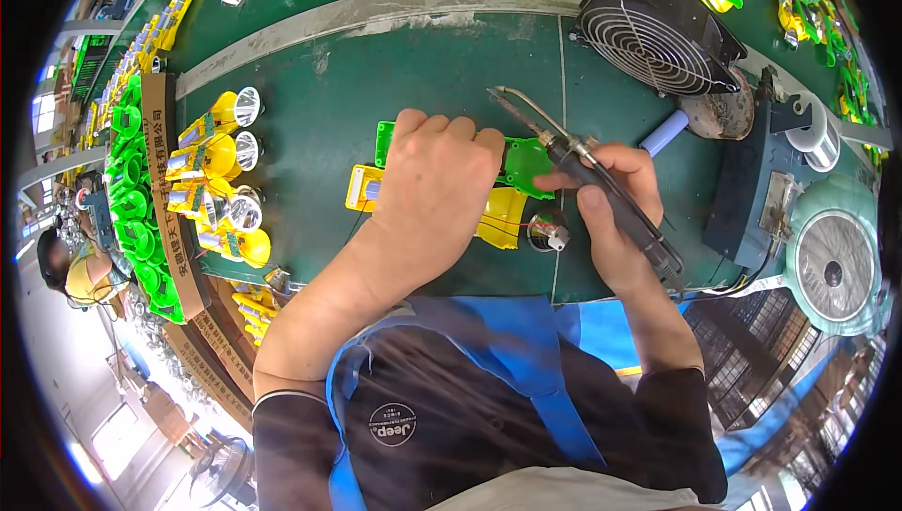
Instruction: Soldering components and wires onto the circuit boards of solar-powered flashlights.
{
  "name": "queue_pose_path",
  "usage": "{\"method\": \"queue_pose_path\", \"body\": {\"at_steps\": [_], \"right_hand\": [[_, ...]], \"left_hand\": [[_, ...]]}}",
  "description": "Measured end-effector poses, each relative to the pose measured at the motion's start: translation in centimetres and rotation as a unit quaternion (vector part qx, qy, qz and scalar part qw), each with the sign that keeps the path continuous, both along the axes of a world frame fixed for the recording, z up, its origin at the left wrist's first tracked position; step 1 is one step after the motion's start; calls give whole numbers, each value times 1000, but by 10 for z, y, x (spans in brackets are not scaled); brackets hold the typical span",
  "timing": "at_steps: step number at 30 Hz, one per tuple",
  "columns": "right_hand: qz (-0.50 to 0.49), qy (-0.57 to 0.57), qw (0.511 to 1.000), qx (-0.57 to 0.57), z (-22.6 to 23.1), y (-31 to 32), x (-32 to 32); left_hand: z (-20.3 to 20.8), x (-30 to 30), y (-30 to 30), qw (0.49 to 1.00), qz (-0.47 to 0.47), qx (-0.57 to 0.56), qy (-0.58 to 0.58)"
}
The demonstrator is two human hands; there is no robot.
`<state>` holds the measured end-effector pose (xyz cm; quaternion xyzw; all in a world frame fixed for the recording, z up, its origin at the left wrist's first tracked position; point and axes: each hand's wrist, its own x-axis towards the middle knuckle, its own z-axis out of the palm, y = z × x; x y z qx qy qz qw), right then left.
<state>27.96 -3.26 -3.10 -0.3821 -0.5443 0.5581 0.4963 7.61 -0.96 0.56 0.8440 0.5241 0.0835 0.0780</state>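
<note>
My right hand [615, 196] grips a black-handled soldering iron [611, 193] with a thin curved metal tube beside its tip, which points up and left. One right fingertip reaches the green plastic shell [529, 169]. My left hand [430, 187] is closed, knuckles up, over the middle of that shell; what its fingertips hold is hidden underneath. Below the green shell lies a yellow flashlight housing [501, 220], partly covered by my left hand, with a red wire showing. A round silver reflector [548, 231] sits at the housing's right end.
Several yellow flashlight housings with reflectors [221, 156] stand at left, beside a cardboard strip [176, 192] and green shells [141, 229]. At right are a black fan [658, 32], a lilac cylinder [665, 132], a solder spool [816, 135], a dark station box [756, 187] and a pale green fan [832, 262].
</note>
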Motion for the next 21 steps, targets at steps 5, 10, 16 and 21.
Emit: {"method": "queue_pose_path", "body": {"at_steps": [5,10,16,21], "right_hand": [[7,16,1000,-21,-3,-3,-1],[10,18,1000,-11,-6,-5,1],[-35,-6,999,-15,1,-8,10],[-84,-20,995,56,5,-14,34]], "left_hand": [[2,0,-1,1000,0,0,5],[2,1,-1,1000,-5,15,19],[1,1,0,1000,-1,13,20],[-2,-1,-1,1000,6,4,25]]}}
